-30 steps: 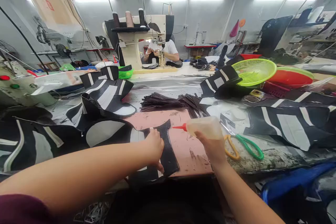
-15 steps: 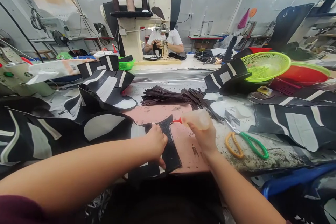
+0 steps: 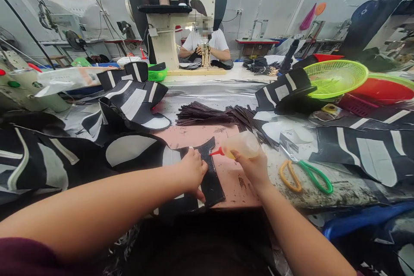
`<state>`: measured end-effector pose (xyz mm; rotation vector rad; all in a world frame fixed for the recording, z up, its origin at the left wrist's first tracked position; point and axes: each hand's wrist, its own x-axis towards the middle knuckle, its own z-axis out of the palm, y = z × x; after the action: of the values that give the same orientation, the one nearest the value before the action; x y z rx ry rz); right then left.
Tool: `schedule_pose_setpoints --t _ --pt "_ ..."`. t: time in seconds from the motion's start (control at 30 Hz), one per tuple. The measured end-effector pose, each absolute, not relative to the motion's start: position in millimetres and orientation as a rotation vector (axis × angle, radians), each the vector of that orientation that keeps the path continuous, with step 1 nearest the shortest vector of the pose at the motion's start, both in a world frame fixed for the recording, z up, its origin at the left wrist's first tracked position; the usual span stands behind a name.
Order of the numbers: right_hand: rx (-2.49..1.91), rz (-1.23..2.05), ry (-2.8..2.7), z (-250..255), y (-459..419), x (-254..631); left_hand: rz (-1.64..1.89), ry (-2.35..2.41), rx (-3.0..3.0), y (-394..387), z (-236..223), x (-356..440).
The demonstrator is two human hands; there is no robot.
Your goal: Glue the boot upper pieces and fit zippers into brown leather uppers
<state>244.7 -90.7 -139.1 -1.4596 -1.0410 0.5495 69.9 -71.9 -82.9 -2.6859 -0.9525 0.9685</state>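
Note:
My left hand presses on a black leather piece, with the fingers curled over its top and the thumb apart, nearer me. Pale patches and strips are attached to this piece. In my right hand is a translucent squeeze bottle with a red nozzle, tilted to the left. Its tip is at the upper right edge of the piece; whether it touches cannot be made out. A pink board lies underneath.
Dark strips lie in a bundle behind the board. Scissors with orange and green handles rest at right. More black pieces lie on both sides. Beyond stand a sewing machine, a seated person and a green basket.
The bottle's nozzle tip has moved slightly along the piece's edge towards me. My left hand stays on the piece. The whole view has shifted a little.

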Motion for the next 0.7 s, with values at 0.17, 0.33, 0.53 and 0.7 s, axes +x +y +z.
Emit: schedule_pose_setpoints --t 0.17,0.33,0.53,0.7 --pt "-1.422 0.6 -1.044 -135.9 -103.0 250.4 0.969 -0.982 -2.705 -72.8 -81.7 70.8" --pt "-1.45 0.603 -1.079 -137.2 -116.6 260.7 0.952 -0.979 -2.704 -72.5 -82.7 71.5" --pt "-1.457 0.607 -1.136 -138.1 -136.8 267.6 0.938 -0.959 -2.683 -71.1 -86.0 71.1" --pt "-1.481 0.577 -1.1 -132.2 -156.1 269.3 0.901 -0.957 -2.699 -70.8 -85.7 71.5"
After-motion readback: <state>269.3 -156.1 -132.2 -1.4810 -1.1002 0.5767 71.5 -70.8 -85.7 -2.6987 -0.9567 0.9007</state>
